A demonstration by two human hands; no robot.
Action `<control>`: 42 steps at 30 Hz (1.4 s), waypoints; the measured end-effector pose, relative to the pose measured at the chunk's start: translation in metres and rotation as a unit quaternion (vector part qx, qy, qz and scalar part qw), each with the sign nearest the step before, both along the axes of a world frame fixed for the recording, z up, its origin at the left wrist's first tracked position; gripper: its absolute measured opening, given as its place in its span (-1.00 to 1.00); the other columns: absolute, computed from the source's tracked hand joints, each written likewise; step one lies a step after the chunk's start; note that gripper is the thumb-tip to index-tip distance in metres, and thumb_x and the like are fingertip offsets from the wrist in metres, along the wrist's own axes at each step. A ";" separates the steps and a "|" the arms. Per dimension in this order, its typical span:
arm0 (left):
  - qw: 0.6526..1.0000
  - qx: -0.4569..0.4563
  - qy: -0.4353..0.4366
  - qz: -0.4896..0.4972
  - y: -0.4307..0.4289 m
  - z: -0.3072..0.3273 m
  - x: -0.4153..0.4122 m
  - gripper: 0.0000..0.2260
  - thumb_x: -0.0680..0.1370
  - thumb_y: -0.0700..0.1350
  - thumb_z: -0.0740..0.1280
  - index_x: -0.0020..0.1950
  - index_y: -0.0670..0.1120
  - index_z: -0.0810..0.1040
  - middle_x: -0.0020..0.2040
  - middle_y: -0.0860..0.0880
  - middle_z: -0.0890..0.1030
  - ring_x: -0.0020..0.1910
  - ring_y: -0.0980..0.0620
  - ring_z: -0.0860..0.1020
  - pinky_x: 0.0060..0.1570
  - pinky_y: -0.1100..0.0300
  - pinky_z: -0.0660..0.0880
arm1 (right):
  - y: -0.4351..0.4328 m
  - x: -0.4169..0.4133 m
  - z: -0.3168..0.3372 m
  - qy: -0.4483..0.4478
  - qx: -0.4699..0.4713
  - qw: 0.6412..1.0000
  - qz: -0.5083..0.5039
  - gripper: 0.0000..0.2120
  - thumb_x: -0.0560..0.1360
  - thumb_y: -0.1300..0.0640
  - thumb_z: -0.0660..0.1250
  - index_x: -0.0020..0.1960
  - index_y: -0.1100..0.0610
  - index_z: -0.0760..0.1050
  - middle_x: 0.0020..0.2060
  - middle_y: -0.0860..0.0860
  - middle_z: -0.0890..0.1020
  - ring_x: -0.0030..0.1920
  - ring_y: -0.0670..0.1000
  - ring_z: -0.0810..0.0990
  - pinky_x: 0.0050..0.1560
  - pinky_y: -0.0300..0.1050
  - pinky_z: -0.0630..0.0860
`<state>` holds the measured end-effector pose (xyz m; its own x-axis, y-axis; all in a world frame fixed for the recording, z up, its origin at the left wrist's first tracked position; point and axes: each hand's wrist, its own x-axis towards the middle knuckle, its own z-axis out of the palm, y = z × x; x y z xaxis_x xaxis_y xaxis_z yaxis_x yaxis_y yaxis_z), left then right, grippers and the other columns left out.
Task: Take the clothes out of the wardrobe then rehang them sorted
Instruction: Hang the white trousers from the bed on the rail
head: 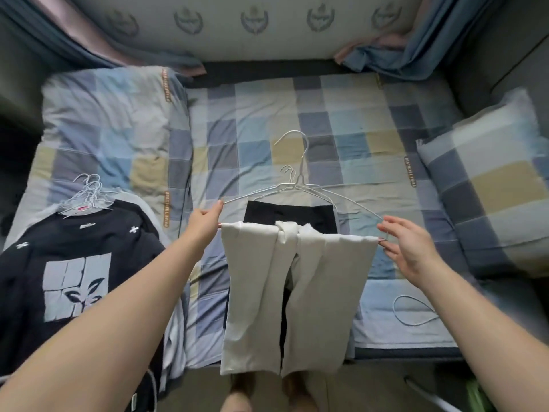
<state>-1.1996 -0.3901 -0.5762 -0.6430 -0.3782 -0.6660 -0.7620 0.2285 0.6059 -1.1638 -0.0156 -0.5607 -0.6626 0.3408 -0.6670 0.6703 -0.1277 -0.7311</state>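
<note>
White, thick-woven trousers (255, 278) hang folded over the bottom bar of a thin wire hanger (300, 173) at the centre of the frame, their two legs dropping flat and straight toward the lower edge. Behind them a smooth black garment (291, 214) shows on another wire hanger, and three slim hooks rise together above the bars.

My left grip (205, 224) is closed on the hanger's left corner, thumb on top and forearm stretched in from the lower left. My right grip (410, 251) pinches the right corner between fingertips, the other fingers fanned loosely and the wrist bent inward.

Below lies a bed (267, 114) with a rumpled sheet checked in blue, grey and tan. At the left of the frame a black T-shirt (74, 263) with a pale square print lies flat, with a bundle of wire hangers (86, 194) at its collar. A checked pillow (490, 188) sits at the right, and a thin cord (416, 313) loops at lower right. Blue curtains (445, 40) bunch in the upper corners.
</note>
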 end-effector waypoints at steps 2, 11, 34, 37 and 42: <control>1.000 -0.003 0.014 0.008 -0.001 0.021 0.020 -0.45 0.60 0.27 0.20 0.24 -0.21 0.47 0.11 -0.13 0.61 0.16 -0.11 0.54 0.14 -0.10 0.43 | 0.002 0.019 0.020 0.014 0.012 1.000 0.023 -0.83 0.57 0.23 0.33 0.16 0.13 0.54 0.06 0.07 0.60 -0.02 0.11 0.56 0.05 -0.07 0.43; 0.987 0.018 0.161 -0.003 -0.001 0.097 0.055 -0.61 0.65 0.14 0.22 0.23 -0.17 0.43 0.05 -0.11 0.65 -0.02 0.00 0.60 -0.08 0.07 0.46 | 0.015 0.090 0.107 0.162 0.179 0.965 0.102 -0.90 0.55 0.27 0.35 -0.07 0.24 0.64 -0.23 0.20 0.65 -0.17 0.11 0.61 -0.04 -0.01 0.59; 0.864 0.167 0.336 -0.335 0.058 0.197 0.071 -0.72 0.65 0.12 0.25 0.15 -0.09 0.46 -0.12 -0.01 0.70 -0.09 0.04 0.63 -0.14 0.12 0.52 | -0.104 0.322 0.253 0.232 0.444 0.863 -0.067 -0.94 0.51 0.13 0.43 -0.14 0.05 0.65 -0.44 -0.16 0.59 -0.41 -0.16 0.50 -0.35 -0.39 0.40; 0.838 0.194 0.331 -0.389 0.091 0.203 0.098 -0.78 0.63 0.12 0.27 0.06 -0.03 0.46 -0.14 -0.01 0.71 -0.13 0.05 0.62 -0.05 0.07 0.52 | -0.115 0.364 0.266 0.213 0.450 0.862 -0.091 -0.93 0.52 0.13 0.42 -0.13 0.02 0.65 -0.45 -0.10 0.59 -0.43 -0.16 0.49 -0.33 -0.37 0.41; 0.785 0.238 0.302 -0.485 0.153 0.208 0.168 -0.73 0.63 0.12 0.29 0.07 -0.09 0.47 -0.11 -0.06 0.71 -0.14 0.03 0.64 -0.16 0.13 0.51 | -0.130 0.439 0.282 0.201 0.434 0.864 -0.160 -0.93 0.53 0.22 0.40 -0.06 0.10 0.66 -0.38 0.08 0.65 -0.42 -0.02 0.57 -0.28 -0.23 0.49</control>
